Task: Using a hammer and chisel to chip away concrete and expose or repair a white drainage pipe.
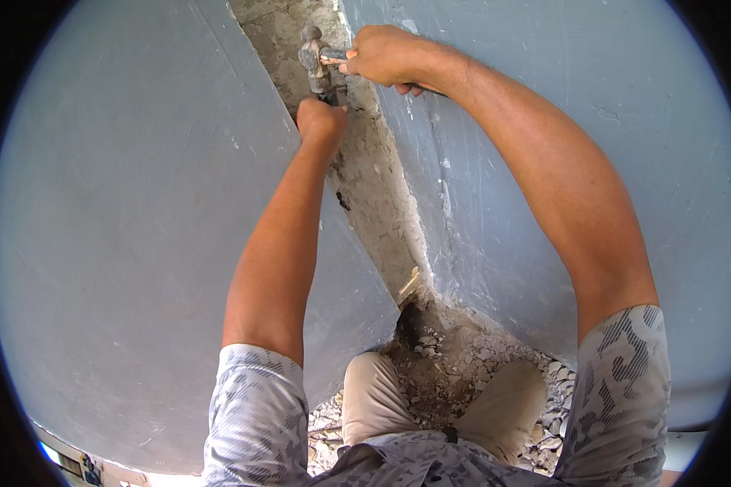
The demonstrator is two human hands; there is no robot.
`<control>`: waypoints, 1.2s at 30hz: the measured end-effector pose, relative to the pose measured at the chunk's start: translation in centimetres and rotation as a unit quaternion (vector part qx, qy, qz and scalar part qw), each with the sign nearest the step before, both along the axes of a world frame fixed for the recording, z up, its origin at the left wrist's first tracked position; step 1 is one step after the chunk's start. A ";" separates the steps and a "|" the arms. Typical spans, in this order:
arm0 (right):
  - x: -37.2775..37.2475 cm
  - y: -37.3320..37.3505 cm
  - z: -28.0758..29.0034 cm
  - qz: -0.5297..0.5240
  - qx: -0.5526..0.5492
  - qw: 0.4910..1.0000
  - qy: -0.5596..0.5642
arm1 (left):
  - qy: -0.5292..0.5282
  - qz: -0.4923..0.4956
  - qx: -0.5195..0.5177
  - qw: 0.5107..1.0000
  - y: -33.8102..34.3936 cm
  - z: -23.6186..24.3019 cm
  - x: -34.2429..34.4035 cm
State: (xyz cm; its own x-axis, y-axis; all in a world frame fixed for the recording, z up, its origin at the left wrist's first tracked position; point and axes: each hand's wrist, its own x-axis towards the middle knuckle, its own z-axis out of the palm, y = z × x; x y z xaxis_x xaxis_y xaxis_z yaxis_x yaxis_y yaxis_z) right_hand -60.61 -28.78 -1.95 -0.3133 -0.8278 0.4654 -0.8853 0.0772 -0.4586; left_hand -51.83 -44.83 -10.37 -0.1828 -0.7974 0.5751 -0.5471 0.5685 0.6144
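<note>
My right hand [380,57] is closed around the handle of a ball-peen hammer [313,63], whose metal head points down over the other fist. Under the hammer's face, my left hand [322,120] grips a chisel [330,96]; only its dark upper end shows, and its tip is hidden behind the fist. Both hands are at the upper part of a rough, bare concrete strip [378,183] that runs between two smooth grey wall faces. A dark hole or mark [342,200] breaks the strip's surface below my left hand.
Smooth grey wall [138,227] spreads on the left, and another grey wall face [544,73] on the right. A pale splinter [410,281] sticks out at the strip's foot. Broken rubble [447,365] covers the ground around my knees.
</note>
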 end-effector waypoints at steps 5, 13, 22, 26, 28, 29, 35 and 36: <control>-0.5 -0.1 0.0 0.006 -0.119 0.993 0.014 | 0.043 -0.031 -0.017 0.998 -1.2 -3.4 0.1; -0.9 3.8 0.1 0.008 -0.208 0.977 -0.040 | 0.053 -0.066 -0.086 0.993 0.8 -0.2 0.7; -3.1 0.1 -1.9 0.002 -0.327 0.945 0.018 | 0.078 -0.057 -0.088 0.991 1.1 -1.3 -0.2; -0.9 -0.9 -2.4 -0.029 0.005 1.000 0.010 | 0.061 -0.042 -0.005 0.997 1.7 -1.5 0.6; -1.3 -0.3 -1.7 0.009 -0.004 1.000 0.012 | 0.077 -0.024 -0.023 0.997 1.1 -1.7 0.3; -1.1 -0.3 -1.5 0.017 -0.066 0.998 0.006 | 0.093 -0.004 -0.039 0.995 0.6 -1.7 0.2; -1.7 -1.5 -2.2 0.014 -0.227 0.974 -0.002 | 0.073 -0.019 -0.079 0.994 1.1 -2.0 -0.1; -2.2 -1.9 -3.3 0.036 -0.195 0.980 -0.004 | 0.075 -0.018 -0.080 0.994 1.1 -2.1 -0.1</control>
State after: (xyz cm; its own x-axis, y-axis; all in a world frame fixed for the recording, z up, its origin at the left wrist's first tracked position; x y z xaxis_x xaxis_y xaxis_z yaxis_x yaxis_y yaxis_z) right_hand -62.82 -30.72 -5.20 -0.2646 -0.6070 0.7494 -0.8784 -0.1691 -0.4471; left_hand -51.98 -43.69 -12.44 -0.1125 -0.6877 0.7172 -0.4335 0.6834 0.5874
